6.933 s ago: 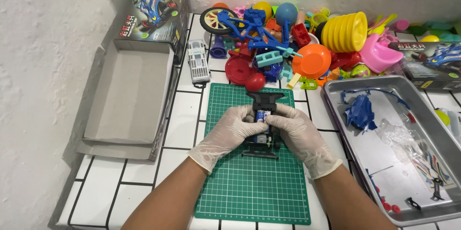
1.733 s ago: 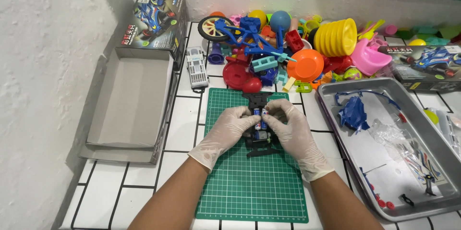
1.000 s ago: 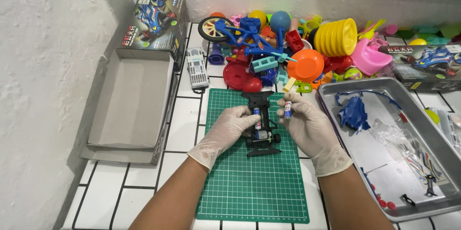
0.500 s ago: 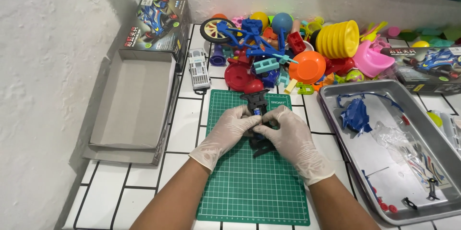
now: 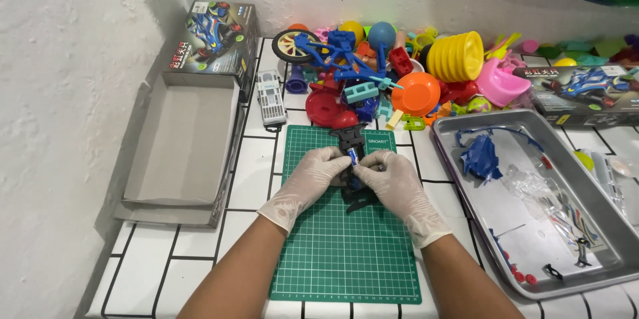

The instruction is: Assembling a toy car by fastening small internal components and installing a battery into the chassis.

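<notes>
Black plastic toy chassis (image 5: 351,159) sits on my gridded green mat (image 5: 343,252); my gloved left hand (image 5: 313,176) and right hand (image 5: 393,182) both grip it, seemingly pinching a small battery.

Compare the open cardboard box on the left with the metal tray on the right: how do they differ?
The cardboard box is brown and shows nothing inside; the metal tray is silver and holds blue plastic parts, clear bags and small red pieces. The box lies left of the green mat, the tray right. Both are shallow, rectangular and open-topped.

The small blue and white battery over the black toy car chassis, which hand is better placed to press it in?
Probably the right hand: its fingertips pinch the battery, while the left hand steadies the chassis.
</notes>
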